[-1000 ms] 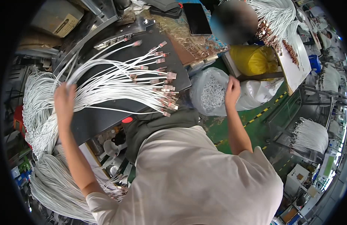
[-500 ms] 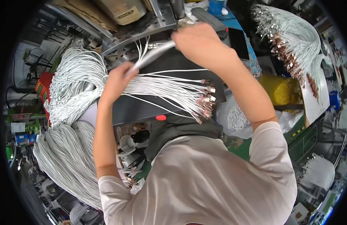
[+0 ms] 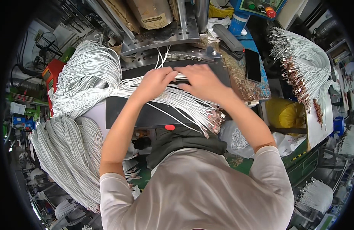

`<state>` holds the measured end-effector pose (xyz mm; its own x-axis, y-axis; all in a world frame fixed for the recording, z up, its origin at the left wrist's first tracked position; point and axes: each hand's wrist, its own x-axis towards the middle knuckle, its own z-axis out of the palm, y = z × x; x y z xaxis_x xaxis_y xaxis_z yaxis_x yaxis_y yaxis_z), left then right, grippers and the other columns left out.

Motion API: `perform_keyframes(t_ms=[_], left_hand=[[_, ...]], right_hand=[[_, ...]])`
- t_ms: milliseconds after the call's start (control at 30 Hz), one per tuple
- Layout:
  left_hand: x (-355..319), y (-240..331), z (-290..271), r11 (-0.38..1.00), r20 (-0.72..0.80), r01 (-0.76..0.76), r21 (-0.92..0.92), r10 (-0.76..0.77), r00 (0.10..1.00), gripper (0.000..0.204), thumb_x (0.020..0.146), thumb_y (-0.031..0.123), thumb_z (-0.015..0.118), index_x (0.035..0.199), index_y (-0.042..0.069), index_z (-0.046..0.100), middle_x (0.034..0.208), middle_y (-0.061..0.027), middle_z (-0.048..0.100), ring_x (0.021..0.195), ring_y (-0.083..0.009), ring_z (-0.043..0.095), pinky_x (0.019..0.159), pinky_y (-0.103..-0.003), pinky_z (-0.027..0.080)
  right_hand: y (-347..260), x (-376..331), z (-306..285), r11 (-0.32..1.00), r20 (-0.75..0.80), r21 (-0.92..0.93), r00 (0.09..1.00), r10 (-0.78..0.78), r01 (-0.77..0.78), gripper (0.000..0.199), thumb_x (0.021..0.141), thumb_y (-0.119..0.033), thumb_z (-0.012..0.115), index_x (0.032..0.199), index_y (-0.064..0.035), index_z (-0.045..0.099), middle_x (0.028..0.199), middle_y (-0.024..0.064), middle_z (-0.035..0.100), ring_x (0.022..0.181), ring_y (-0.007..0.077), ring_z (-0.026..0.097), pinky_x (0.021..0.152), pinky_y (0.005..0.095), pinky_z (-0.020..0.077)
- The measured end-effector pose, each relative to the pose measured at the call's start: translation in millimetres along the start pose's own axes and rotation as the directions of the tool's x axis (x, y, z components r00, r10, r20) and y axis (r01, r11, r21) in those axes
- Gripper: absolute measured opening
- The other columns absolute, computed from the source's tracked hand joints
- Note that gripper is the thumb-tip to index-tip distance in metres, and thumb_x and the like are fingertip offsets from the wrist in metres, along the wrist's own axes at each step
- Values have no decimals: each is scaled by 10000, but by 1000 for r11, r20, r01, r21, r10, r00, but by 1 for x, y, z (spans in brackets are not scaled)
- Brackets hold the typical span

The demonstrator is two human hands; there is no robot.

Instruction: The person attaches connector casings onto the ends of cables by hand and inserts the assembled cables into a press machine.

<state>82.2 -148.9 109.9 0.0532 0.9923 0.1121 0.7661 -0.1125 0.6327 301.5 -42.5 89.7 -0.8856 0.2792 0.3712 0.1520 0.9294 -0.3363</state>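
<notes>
As hands (image 3: 156, 82) cover cables (image 3: 184, 105), board corner (image 3: 113, 113) exposed, front-left

- T-shirt (image 3: 207, 188): pale beige/off-white, loose, thin-looking cloth, soft creases and shaded folds across the front
- left sleeve (image 3: 113, 193): short, same pale cloth, wrinkled, hem near elbow
- right sleeve (image 3: 269, 166): short, same colour, loose, creased toward the shoulder
- lower garment (image 3: 188, 140): dark grey-green, bunched in folds at the lap, exact type unclear
- forearms (image 3: 118, 134): bare
- hands (image 3: 156, 81): bare
</notes>
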Motion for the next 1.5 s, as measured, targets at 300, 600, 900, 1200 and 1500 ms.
perform_keyframes(t_ms=[300,600,900,1200,1500], left_hand=[[-32,20,2,489,699,671,-557,-160,697,495,1111,428,515,1323,11,678,904,-50,730,754,-105,658,723,-235,557],[-13,2,65,489,408,461,-741,-217,887,282,1098,266,573,1153,9,676,801,28,559,600,-45,414,522,-210,306],[47,-37,48,222,292,439,-871,-483,825,351,1053,285,649,1278,18,688,976,-25,722,801,-124,663,746,-266,533],[48,-48,59,246,323,477,-844,-477,818,301,1013,258,703,1178,7,727,934,-25,724,786,-125,673,751,-262,560],[45,-35,67,445,386,568,-693,-436,813,233,977,255,748,1018,26,737,806,4,665,689,-93,623,640,-243,515]], right_hand=[[15,-13,0,960,-7,-232,987,-160,154,102,825,-135,659,920,-110,634,952,55,580,911,267,629,721,397,571],[28,13,27,586,9,807,994,110,-73,390,1075,-295,569,1355,-38,653,1089,106,745,1016,234,710,924,348,552],[74,4,37,835,-169,-502,972,163,-227,441,897,-90,656,1331,-11,652,1041,126,677,1024,302,678,914,398,543],[68,-1,33,828,11,-536,979,203,-166,587,851,-64,689,1426,-25,583,1175,152,640,1076,286,659,893,372,563],[85,19,46,159,365,804,687,628,-573,368,992,-185,506,1227,-2,721,798,30,617,526,77,407,445,292,287]])
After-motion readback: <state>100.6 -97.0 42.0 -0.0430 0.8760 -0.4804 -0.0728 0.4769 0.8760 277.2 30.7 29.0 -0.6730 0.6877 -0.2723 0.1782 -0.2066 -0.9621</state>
